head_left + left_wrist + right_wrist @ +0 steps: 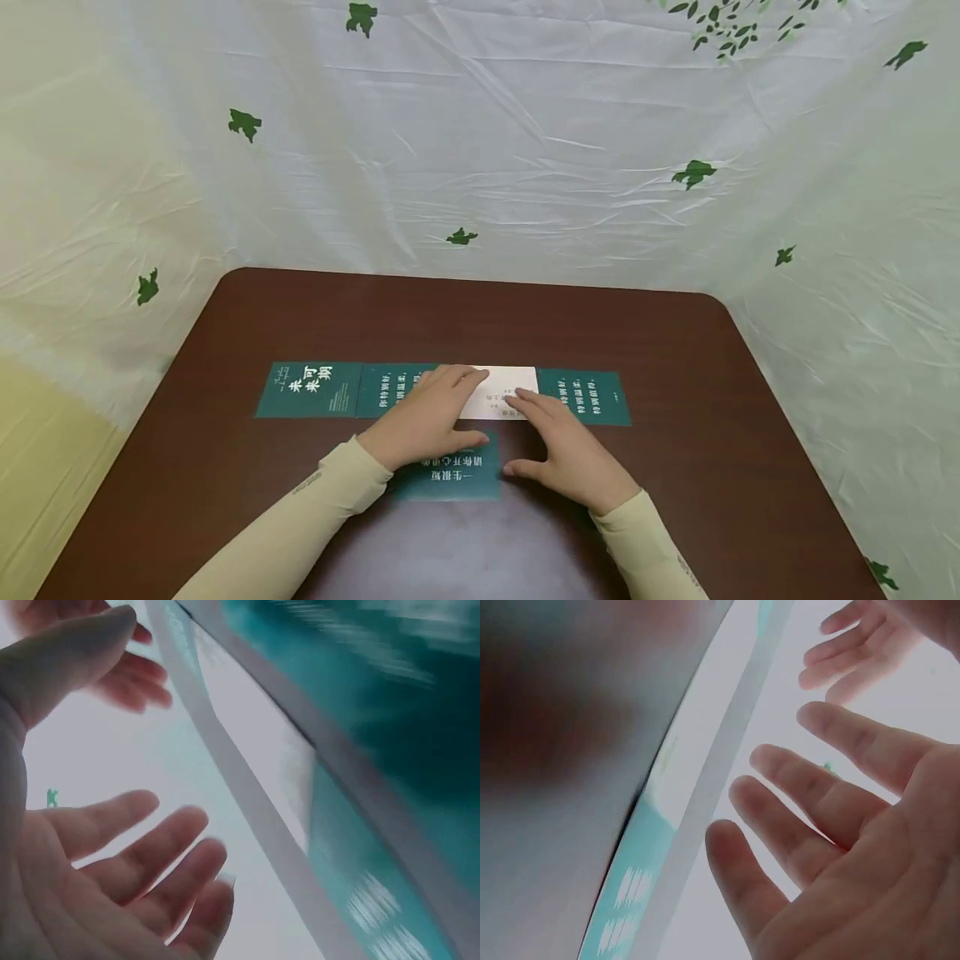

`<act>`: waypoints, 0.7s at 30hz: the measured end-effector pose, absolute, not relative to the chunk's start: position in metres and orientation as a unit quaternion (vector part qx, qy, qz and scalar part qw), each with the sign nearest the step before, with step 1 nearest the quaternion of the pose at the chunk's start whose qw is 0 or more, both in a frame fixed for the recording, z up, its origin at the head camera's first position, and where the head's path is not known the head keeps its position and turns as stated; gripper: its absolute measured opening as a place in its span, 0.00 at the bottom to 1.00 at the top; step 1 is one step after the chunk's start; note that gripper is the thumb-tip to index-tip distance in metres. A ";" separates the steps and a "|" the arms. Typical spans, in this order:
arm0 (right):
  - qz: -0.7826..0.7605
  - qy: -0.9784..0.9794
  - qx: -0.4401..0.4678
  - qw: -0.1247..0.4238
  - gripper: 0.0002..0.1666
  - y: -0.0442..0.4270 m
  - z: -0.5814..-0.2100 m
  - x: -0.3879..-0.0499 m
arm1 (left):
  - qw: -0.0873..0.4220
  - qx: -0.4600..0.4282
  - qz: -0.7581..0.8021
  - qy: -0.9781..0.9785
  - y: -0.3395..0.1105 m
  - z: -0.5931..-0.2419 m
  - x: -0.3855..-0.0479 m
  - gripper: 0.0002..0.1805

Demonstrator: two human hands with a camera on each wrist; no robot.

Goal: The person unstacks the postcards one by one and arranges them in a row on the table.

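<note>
Four cards make a row on the table: a green card with white print point(307, 400) at the left end, a second green card point(371, 404), a white card point(513, 379) and another green card point(611, 400) at the right end. Nearer the person lies one more green card point(446, 492), its upper part partly hidden. My left hand point(423, 421) reaches over the second green card and the white card's left side, fingers extended. With fingers spread, my right hand point(566, 454) has its fingertips over the white card. Neither hand holds anything; contact with the cards cannot be told.
The brown table point(697, 467) has rounded far corners. A pale curtain point(547, 167) with green leaf prints surrounds its back and sides. Both forearms wear light yellow sleeves, such as the left sleeve point(300, 517).
</note>
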State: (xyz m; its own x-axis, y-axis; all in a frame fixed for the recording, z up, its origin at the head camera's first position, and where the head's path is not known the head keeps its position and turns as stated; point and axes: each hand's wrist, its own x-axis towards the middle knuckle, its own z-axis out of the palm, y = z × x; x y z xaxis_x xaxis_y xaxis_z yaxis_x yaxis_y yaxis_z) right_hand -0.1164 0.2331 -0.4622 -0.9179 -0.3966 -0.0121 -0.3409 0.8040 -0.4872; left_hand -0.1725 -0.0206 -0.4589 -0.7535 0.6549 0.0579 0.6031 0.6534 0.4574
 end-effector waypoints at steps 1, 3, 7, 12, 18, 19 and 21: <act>-0.242 0.946 -0.207 0.060 0.55 0.226 -0.462 -0.113 | 0.055 0.343 0.231 0.909 -0.032 -0.460 -0.166 0.50; -0.237 0.942 -0.229 0.061 0.54 0.213 -0.461 -0.106 | 0.054 0.337 0.233 0.910 -0.052 -0.462 -0.153 0.51; -0.235 0.939 -0.244 0.057 0.53 0.198 -0.462 -0.098 | 0.063 0.326 0.242 0.912 -0.082 -0.469 -0.131 0.53; -0.237 0.939 -0.242 0.058 0.52 0.193 -0.463 -0.095 | 0.071 0.328 0.242 0.910 -0.092 -0.476 -0.121 0.56; -0.240 0.937 -0.244 0.066 0.52 0.190 -0.470 -0.095 | 0.072 0.334 0.235 0.910 -0.094 -0.480 -0.120 0.55; -0.241 0.937 -0.245 0.069 0.52 0.190 -0.471 -0.095 | 0.075 0.333 0.235 0.910 -0.095 -0.481 -0.120 0.55; -0.241 0.936 -0.247 0.069 0.52 0.189 -0.474 -0.095 | 0.080 0.328 0.235 0.911 -0.096 -0.482 -0.119 0.55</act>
State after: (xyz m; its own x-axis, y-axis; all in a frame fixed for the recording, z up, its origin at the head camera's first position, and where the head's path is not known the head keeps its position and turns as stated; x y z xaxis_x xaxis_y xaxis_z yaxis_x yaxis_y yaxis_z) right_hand -0.0950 0.1894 -0.4735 -0.8685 -0.4955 -0.0099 -0.4291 0.7618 -0.4853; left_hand -0.1189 -0.0963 -0.4821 -0.7719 0.6357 0.0078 0.5603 0.6743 0.4810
